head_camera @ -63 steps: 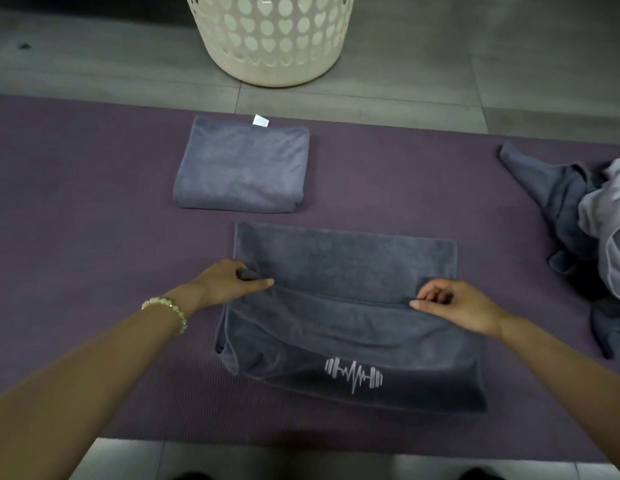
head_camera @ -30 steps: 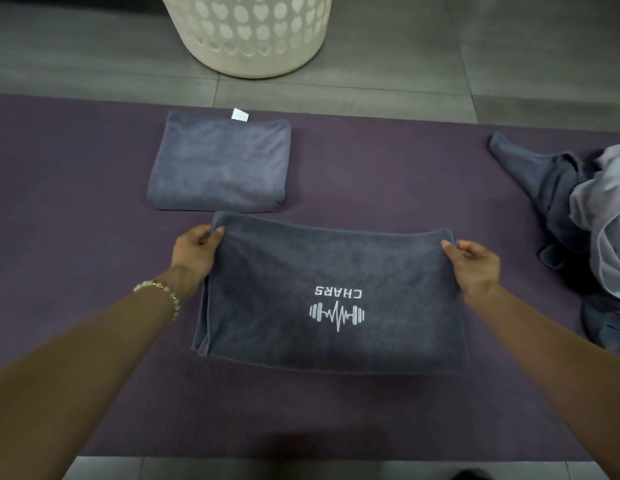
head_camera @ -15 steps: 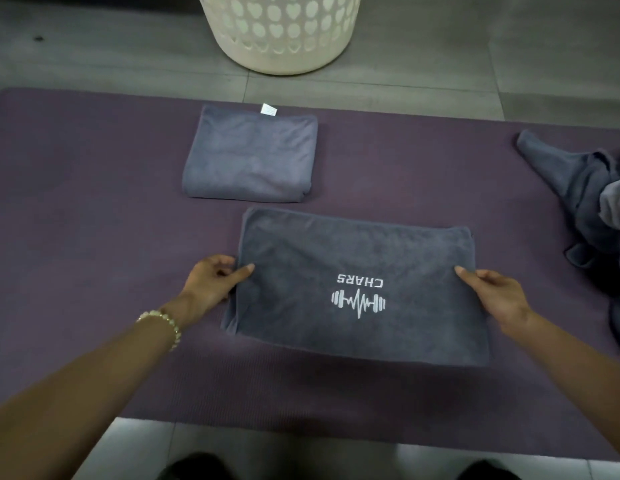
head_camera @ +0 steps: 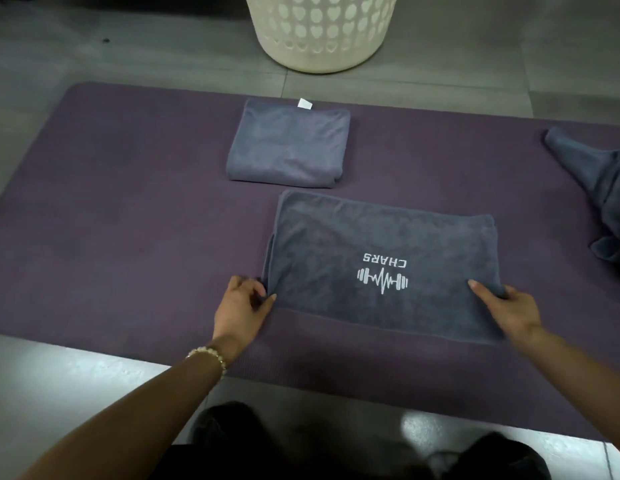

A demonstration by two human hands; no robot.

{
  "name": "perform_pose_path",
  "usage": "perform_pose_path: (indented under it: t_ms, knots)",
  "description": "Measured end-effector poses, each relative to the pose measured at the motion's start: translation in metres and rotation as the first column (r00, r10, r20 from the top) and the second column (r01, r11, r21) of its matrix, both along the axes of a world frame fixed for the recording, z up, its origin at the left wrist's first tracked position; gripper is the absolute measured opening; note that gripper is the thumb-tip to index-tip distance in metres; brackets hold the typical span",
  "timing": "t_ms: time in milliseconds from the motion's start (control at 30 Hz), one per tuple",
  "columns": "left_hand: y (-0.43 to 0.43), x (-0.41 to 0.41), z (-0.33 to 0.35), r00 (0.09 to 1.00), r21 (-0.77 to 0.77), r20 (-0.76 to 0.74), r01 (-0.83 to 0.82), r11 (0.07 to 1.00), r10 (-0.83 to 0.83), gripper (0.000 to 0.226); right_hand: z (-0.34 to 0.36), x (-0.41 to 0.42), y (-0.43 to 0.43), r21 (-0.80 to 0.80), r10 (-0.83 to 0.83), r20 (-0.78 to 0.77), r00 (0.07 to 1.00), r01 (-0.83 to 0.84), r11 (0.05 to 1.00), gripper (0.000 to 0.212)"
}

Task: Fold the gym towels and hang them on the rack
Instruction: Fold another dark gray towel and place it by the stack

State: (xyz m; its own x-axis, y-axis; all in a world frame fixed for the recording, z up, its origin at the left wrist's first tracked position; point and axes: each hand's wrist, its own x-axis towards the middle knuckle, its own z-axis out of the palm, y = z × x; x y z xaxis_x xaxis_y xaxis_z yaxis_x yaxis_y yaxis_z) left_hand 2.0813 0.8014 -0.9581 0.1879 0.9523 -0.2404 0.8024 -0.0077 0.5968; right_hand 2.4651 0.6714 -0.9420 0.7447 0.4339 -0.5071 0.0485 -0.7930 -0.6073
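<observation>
A dark grey towel (head_camera: pixel 381 237) with a white CHARS dumbbell logo lies folded into a wide rectangle on the purple mat (head_camera: pixel 128 237). My left hand (head_camera: pixel 241 308) pinches its near left corner between thumb and fingers. At the near right corner my right hand (head_camera: pixel 507 308) grips the edge, thumb on top of the cloth. Beyond it lies a smaller folded grey towel (head_camera: pixel 289 147) with a white tag, apart from the first. No rack is in view.
A cream laundry basket (head_camera: pixel 322 29) with heart-shaped holes stands on the grey tiled floor behind the mat. A heap of unfolded grey towels (head_camera: pixel 599 188) sits at the mat's right edge. My dark-clothed knees (head_camera: pixel 336 448) are at the bottom.
The near half of the towel was folded over to the far edge, turning the logo up. Both hands then slid down its sides from the far corners to the near corners.
</observation>
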Motion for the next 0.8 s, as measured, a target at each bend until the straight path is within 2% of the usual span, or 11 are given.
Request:
perform_pose_path:
  t_ms: [67, 100, 133, 200, 267, 367, 533, 700, 767, 800]
  knots:
    - [-0.001, 0.0, -0.004, 0.999, -0.028, 0.019, -0.047, 0.998, 0.047, 0.013, -0.001, -0.006, -0.001, 0.005, -0.007, 0.038, 0.999, 0.007, 1.0, 0.048]
    - [0.001, -0.001, -0.005, 0.99, -0.071, 0.084, -0.107, 0.992, 0.113, 0.013, -0.002, -0.008, -0.002, 0.013, -0.007, 0.054, 0.999, 0.007, 1.0, 0.047]
    - [0.003, -0.002, -0.003, 0.962, -0.146, 0.182, -0.178, 0.973, 0.203, 0.013, -0.003, -0.011, -0.003, 0.025, -0.013, 0.066, 0.998, 0.012, 1.0, 0.046]
    - [0.009, -0.005, 0.004, 0.838, -0.359, 0.386, -0.249, 0.899, 0.386, 0.009, -0.005, -0.015, -0.004, 0.062, -0.033, 0.101, 0.994, 0.027, 0.998, 0.041]
    - [0.017, -0.007, 0.013, 0.74, -0.543, 0.477, -0.175, 0.821, 0.473, 0.011, -0.009, -0.018, -0.005, 0.089, -0.049, 0.14, 0.989, 0.037, 0.995, 0.038]
    - [0.027, -0.007, 0.022, 0.691, -0.667, 0.515, -0.048, 0.743, 0.507, 0.011, -0.013, -0.021, -0.005, 0.089, -0.052, 0.192, 0.98, 0.035, 0.995, 0.036]
    - [0.035, -0.007, 0.024, 0.652, -0.727, 0.515, -0.011, 0.686, 0.556, 0.014, -0.018, -0.018, -0.006, 0.091, -0.048, 0.242, 0.969, 0.027, 0.996, 0.039]
    - [0.037, -0.001, 0.026, 0.787, -0.566, 0.493, -0.033, 0.824, 0.37, 0.012, -0.015, -0.028, -0.004, 0.066, -0.034, 0.29, 0.956, 0.016, 0.998, 0.049]
    - [0.04, 0.006, 0.027, 0.779, -0.522, 0.504, -0.068, 0.85, 0.372, 0.014, -0.015, -0.04, 0.002, 0.111, 0.066, 0.468, 0.881, -0.133, 0.985, 0.063]
    - [0.041, 0.01, 0.027, 0.766, -0.513, 0.513, -0.089, 0.854, 0.388, 0.016, -0.014, -0.049, 0.008, 0.124, 0.162, 0.563, 0.811, -0.276, 0.953, 0.063]
